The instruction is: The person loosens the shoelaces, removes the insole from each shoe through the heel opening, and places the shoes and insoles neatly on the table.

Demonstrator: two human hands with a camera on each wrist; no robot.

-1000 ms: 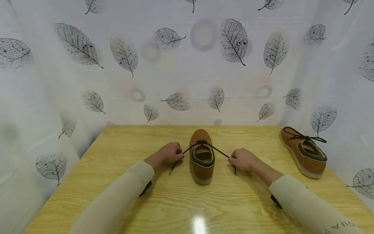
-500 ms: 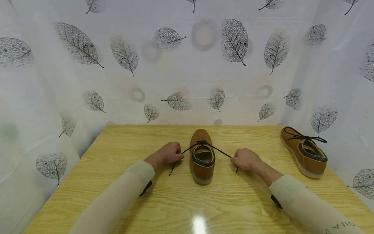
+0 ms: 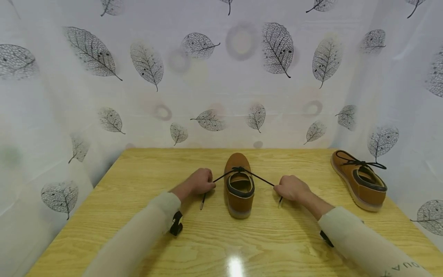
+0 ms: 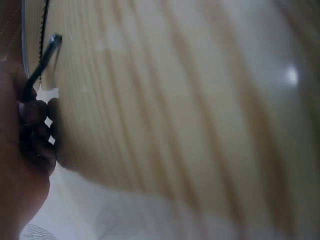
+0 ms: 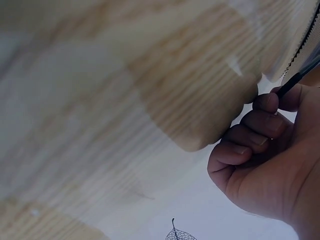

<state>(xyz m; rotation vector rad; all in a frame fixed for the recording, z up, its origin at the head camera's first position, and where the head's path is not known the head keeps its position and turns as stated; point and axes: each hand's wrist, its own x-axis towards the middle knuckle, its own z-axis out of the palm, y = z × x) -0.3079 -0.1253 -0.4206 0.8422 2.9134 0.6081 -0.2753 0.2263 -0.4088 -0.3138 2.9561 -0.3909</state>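
Note:
A brown shoe [image 3: 238,202] stands on the table with its toe pointing away and a knot of black lace [image 3: 238,169] over its tongue. My left hand [image 3: 200,181] grips one lace end to the left of the shoe, and a short tip hangs below the fingers. On the other side my right hand [image 3: 292,188] pinches the other lace end. Both lengths run straight from the knot to the hands. In the left wrist view the lace tip [image 4: 45,60] sticks out past curled fingers. The right wrist view shows the lace [image 5: 295,82] between thumb and forefinger.
A second brown shoe [image 3: 368,188], its black lace tied in a bow, stands near the table's right edge. Behind the wooden table [image 3: 166,161] hangs a pale curtain [image 3: 221,84] printed with leaves.
My right hand has shifted slightly to the right with its lace end. The left hand has moved a touch left, and its wrist has turned a little. The shoe has stayed in place.

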